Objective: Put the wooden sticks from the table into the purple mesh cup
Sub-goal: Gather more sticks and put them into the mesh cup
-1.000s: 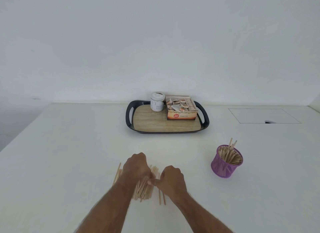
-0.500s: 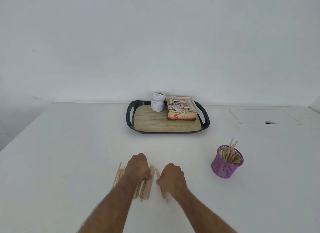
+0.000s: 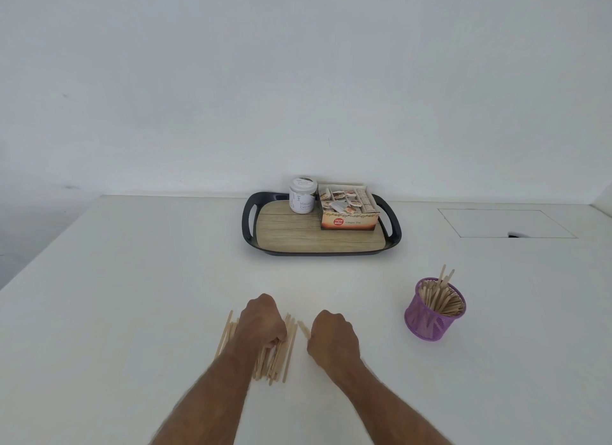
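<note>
Low in the middle of the frame, both forearms reach onto the white worktop (image 3: 132, 279). The left hand (image 3: 261, 322) lies knuckles-up on a loose pile of wooden sticks (image 3: 281, 352), its fingers curled down into the pile and gripping some of them; sticks fan out past it on both sides, a few showing at its left edge and a thicker bunch running down and to the right under the wrist. Just to the right, apart from the pile, the right hand (image 3: 334, 335) is closed in a fist around a small bunch of sticks (image 3: 304, 328), whose ends poke out up and to the left of the knuckles, toward the pile.

The purple mesh cup (image 3: 433, 309) stands upright at the right of the frame, well apart from both hands, already crowded with sticks leaning inside it; a couple stand taller than the rim.

Farther back, centre frame, a black-rimmed tray (image 3: 251, 219) with a wood-look bottom carries a white jar (image 3: 302, 194) at its rear and, just beside that on the right, an open box of tea sachets (image 3: 347, 209). In the upper right of the worktop a rectangular hatch (image 3: 503, 223) sits flush in the surface.
</note>
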A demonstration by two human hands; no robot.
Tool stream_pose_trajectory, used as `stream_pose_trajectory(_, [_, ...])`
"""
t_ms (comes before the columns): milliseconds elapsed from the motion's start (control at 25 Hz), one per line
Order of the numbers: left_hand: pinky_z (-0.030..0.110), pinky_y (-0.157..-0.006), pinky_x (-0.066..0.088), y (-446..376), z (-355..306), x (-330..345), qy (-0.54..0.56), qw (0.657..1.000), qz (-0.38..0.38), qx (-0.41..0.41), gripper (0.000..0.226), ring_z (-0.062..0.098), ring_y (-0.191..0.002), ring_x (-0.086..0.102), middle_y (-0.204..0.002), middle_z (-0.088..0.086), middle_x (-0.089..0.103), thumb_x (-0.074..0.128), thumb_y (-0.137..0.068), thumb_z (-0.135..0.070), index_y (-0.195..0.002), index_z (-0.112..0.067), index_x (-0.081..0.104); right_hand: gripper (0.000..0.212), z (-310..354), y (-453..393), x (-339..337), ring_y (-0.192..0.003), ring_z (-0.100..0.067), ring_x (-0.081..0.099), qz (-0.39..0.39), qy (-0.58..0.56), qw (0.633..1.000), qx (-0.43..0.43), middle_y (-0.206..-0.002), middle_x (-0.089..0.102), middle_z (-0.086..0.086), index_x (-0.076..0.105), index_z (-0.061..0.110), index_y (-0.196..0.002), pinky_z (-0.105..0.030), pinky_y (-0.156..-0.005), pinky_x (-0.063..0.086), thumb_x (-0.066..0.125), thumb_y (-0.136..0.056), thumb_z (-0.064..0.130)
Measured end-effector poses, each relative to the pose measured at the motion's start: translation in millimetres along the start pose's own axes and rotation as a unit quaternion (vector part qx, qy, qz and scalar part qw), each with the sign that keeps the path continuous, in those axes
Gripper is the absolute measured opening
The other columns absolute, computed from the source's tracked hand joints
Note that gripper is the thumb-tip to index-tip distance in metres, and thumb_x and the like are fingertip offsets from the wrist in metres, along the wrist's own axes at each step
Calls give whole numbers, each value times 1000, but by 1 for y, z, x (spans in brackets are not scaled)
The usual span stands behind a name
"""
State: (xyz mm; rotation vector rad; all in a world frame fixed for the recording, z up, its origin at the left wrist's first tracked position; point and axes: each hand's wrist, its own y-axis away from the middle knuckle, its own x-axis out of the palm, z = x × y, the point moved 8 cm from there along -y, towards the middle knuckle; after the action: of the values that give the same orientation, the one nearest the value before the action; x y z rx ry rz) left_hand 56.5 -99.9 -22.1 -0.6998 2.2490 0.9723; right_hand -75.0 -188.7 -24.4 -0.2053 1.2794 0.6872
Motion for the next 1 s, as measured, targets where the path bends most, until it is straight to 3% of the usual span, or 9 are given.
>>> stream_pose_trajectory(80, [38, -68, 66, 0, 1, 1, 15, 1000, 2, -3, 18, 26, -66, 78, -75, 17, 77, 80, -70, 4, -87, 7, 75, 24, 0, 1, 1, -53, -13, 45, -1, 3, 1000, 0, -62, 46, 5, 43, 19, -64, -24, -53, 40, 59, -75, 5])
stream_pose_trajectory(320, [39, -68, 66, 0, 3, 3, 28, 1000, 2, -3, 16, 27, -69, 78, -75, 17, 77, 79, -71, 2, -86, 7, 76, 23, 2, 3, 6, -52, -11, 45, 36, -10, 999, -10, -62, 47, 4, 39, 18, -63, -21, -45, 32, 56, -76, 8])
stream_pose_trajectory(480, [38, -66, 66, 1, 0, 3, 12, 1000, -6, 4, 15, 27, -65, 77, -74, 16, 76, 77, -73, 2, -87, 5, 75, 35, 12, 14, 11, -80, -22, 61, 7, 58, 996, -61, -72, 48, 2, 30, 20, -62, -27, -62, 40, 51, -84, 3])
stream_pose_trajectory(560, [37, -65, 66, 2, -3, 3, 2, 1000, -6, 7, 12, 27, -63, 77, -73, 15, 76, 77, -72, 1, -83, 5, 74, 38, 13, 15, 13, -90, -22, 64, -3, 66, 995, -79, -71, 43, 3, 27, 21, -62, -28, -64, 40, 51, -87, 2])
stream_pose_trajectory(640, [37, -66, 66, 2, -4, 4, -8, 1000, -6, 6, 11, 28, -63, 77, -73, 17, 77, 78, -70, 0, -77, 4, 71, 35, 10, 13, 11, -83, -21, 62, 1, 52, 996, -73, -65, 36, 5, 30, 20, -62, -28, -62, 40, 51, -86, 4])
stream_pose_trajectory(800, [35, -69, 66, 1, -4, 9, -19, 1000, -1, 6, 14, 23, -60, 77, -70, 13, 76, 84, -70, -3, -75, 2, 72, 26, 5, 8, 6, -65, -22, 56, 5, -35, 999, -39, -67, 55, -2, 47, 14, -66, -27, -58, 44, 58, -86, 26])
stream_pose_trajectory(1000, [28, -58, 64, 1, -1, 13, 5, 1000, 16, -14, 12, 22, -54, 74, -70, 15, 77, 78, -70, 2, -81, 6, 74, 52, 2, 8, 8, -49, -11, 42, 10, -99, 995, -21, -60, 49, 5, 44, 18, -63, -24, -45, 31, 81, -63, 55])
